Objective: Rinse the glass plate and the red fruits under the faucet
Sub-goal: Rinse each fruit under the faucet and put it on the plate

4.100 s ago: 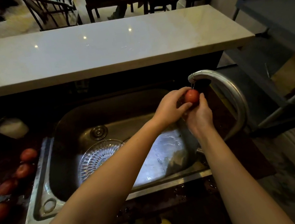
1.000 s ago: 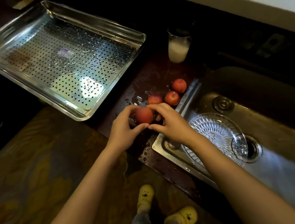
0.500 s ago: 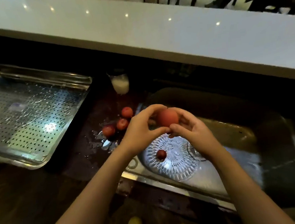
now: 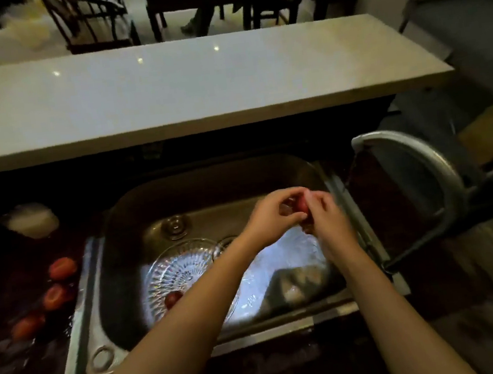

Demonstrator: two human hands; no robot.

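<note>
Over the right half of the steel sink (image 4: 83, 331), my left hand (image 4: 269, 219) and my right hand (image 4: 327, 216) together cup one red fruit (image 4: 298, 205), mostly hidden by my fingers. The curved faucet (image 4: 414, 161) arches up at the right, its spout above and right of my hands. A cut-glass plate (image 4: 180, 268) lies on the sink floor, partly under my left forearm, with one small red fruit (image 4: 172, 298) on it. Three red fruits (image 4: 55, 296) lie in a row on the dark wet counter left of the sink.
A pale cup (image 4: 32, 222) stands at the back left of the counter. A long white bar top (image 4: 184, 83) runs behind the sink. The drain (image 4: 176, 225) sits at the sink's back. Dark shelving (image 4: 468, 38) stands to the right.
My hands carried the red fruit from above the glass plate rightward across the sink, toward the faucet side. The view swung right, so the perforated tray has left the frame.
</note>
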